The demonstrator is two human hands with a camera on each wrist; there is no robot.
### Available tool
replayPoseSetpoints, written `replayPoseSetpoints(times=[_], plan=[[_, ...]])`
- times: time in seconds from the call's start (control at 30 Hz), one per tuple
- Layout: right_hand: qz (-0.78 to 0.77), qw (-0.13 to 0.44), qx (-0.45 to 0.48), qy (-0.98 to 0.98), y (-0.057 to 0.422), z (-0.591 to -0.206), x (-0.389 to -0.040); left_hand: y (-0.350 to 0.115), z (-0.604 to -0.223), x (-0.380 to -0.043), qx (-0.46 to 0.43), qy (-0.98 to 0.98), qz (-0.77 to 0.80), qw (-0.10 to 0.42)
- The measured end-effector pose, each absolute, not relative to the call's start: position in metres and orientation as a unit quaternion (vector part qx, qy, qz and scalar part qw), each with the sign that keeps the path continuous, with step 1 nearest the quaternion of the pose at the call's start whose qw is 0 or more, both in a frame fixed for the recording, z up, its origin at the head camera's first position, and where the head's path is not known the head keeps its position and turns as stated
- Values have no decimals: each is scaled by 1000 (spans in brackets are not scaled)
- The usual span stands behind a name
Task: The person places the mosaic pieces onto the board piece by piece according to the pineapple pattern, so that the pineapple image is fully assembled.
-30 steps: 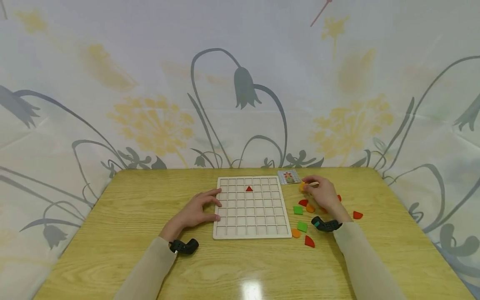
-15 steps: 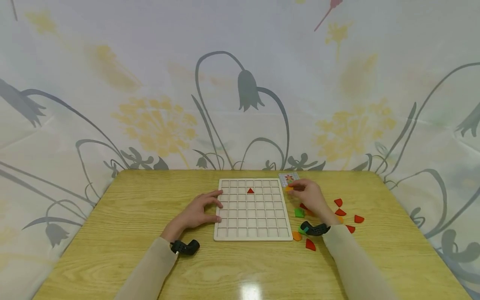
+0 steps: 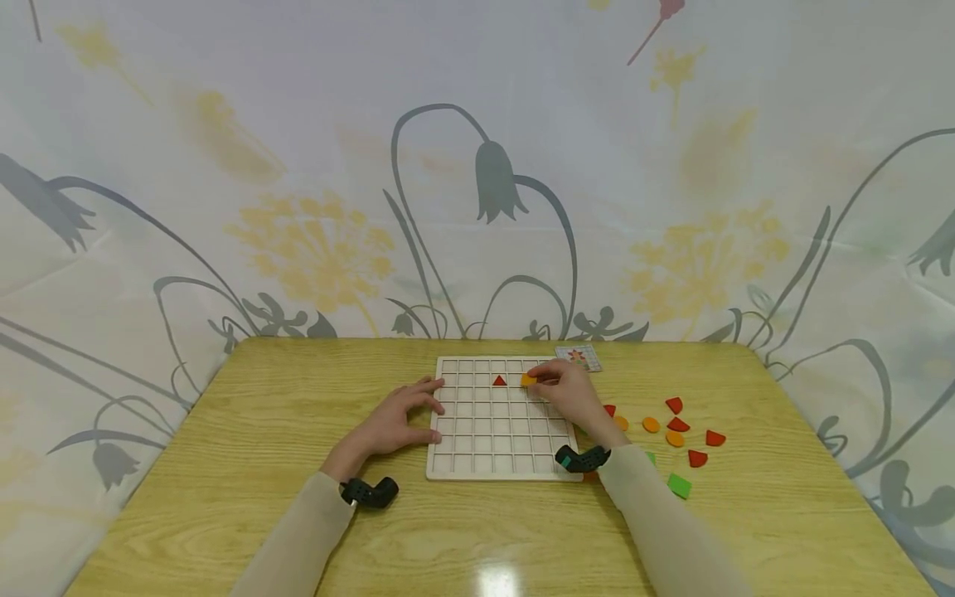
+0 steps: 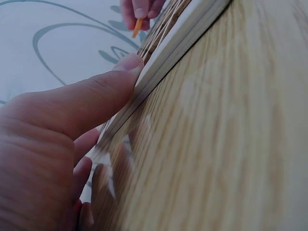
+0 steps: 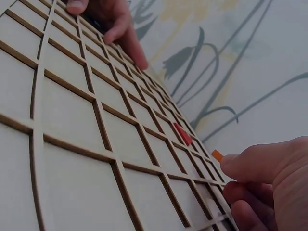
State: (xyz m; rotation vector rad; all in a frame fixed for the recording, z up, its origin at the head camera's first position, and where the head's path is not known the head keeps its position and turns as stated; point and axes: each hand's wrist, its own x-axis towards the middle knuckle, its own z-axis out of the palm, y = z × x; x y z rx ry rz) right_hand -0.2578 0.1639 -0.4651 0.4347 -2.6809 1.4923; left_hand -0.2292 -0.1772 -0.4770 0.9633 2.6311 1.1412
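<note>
My right hand pinches a small flat orange piece between thumb and fingers, over the upper right part of a white grid board. In the right wrist view only the edge of the orange piece shows past the thumb. A red triangle lies in a cell of the second row, left of the orange piece. My left hand rests at the board's left edge with fingers spread. Its thumb presses on the board's rim in the left wrist view.
Right of the board lie several loose pieces: red quarter-rounds, orange rounds and green squares. A small picture card lies by the board's top right corner. Behind the wooden table hangs a flower-patterned cloth.
My right hand has carried the orange piece left, from beside the card to over the board. Pieces hidden under the right arm now show. My left hand stays at the board's edge.
</note>
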Motion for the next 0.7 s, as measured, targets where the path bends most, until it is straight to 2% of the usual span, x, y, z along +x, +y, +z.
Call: replayPoseSetpoints(times=[0.43,0.7], plan=[[506,2,141,-851,134,-474,-262,-177,-479,-231,326,866,375,45],[477,12,185,-859,133,-482,-260,-175,-479,-230,322,870,370,40]])
